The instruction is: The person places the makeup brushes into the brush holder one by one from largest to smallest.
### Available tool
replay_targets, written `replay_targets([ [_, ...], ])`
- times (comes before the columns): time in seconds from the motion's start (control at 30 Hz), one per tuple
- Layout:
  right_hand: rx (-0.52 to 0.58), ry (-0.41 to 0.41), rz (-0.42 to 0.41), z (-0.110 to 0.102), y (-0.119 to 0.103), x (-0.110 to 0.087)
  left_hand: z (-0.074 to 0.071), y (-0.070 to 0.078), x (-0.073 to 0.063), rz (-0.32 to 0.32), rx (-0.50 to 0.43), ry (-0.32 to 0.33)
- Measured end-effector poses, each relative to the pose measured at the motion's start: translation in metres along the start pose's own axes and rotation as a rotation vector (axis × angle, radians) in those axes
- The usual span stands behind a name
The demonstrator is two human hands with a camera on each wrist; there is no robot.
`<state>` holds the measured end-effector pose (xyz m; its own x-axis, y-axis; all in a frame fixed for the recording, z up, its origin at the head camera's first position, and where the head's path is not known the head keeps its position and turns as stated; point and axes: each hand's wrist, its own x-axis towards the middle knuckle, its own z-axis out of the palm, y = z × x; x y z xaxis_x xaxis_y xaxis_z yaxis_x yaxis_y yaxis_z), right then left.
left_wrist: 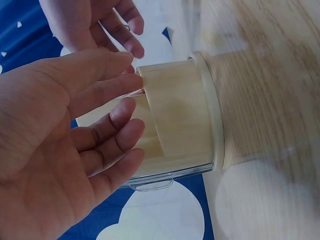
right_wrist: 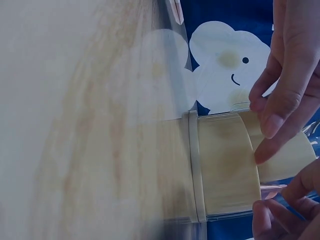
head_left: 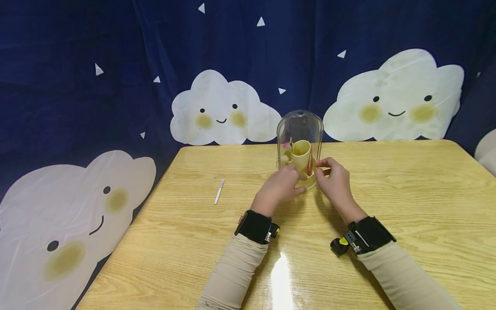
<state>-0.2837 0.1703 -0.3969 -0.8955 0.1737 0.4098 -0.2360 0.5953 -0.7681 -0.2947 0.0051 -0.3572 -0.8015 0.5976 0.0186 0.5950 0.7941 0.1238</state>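
A cream cosmetic holder [head_left: 308, 183] with a clear domed cover [head_left: 300, 118] stands toward the back of the table. It has a round cream cup [head_left: 301, 155]. A slender pinkish item [head_left: 310, 162] stands beside the cup. My left hand [head_left: 282, 184] is at the holder's front, thumb and index fingertips at the front compartment's rim [right_wrist: 256, 172], other fingers loosely bent. Thumb and index of my right hand [head_left: 335, 177] come close together at the holder's right edge, beside the pinkish item [right_wrist: 272, 190]; I cannot tell whether they pinch anything.
A small brush [head_left: 219, 191] with a white handle and pink tip lies on the wooden table [head_left: 178, 241], left of the holder. Behind the table hangs a dark blue curtain [head_left: 240, 47] printed with clouds. Each wrist carries a black strap and small camera.
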Motion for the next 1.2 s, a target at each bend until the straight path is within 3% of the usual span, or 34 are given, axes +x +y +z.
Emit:
replay_targets([
  [0.1, -0.004, 0.007, -0.005, 0.000, 0.000, 0.000, 0.000, 0.000, 0.000, 0.005, -0.014, -0.015],
  [0.27, -0.022, 0.022, -0.022, 0.000, 0.001, 0.000, -0.003, -0.003, -0.002, 0.003, -0.110, -0.094],
  [0.6, -0.013, 0.025, -0.041, 0.001, 0.000, -0.001, -0.010, -0.011, -0.008, -0.055, -0.216, -0.181],
  [0.8, -0.011, 0.016, -0.033, 0.001, 0.000, -0.001, -0.009, -0.013, -0.007, -0.058, -0.233, -0.172],
  [1.2, 0.031, -0.086, -0.013, 0.001, 0.000, 0.000, -0.006, -0.014, -0.005, -0.081, -0.211, -0.163],
])
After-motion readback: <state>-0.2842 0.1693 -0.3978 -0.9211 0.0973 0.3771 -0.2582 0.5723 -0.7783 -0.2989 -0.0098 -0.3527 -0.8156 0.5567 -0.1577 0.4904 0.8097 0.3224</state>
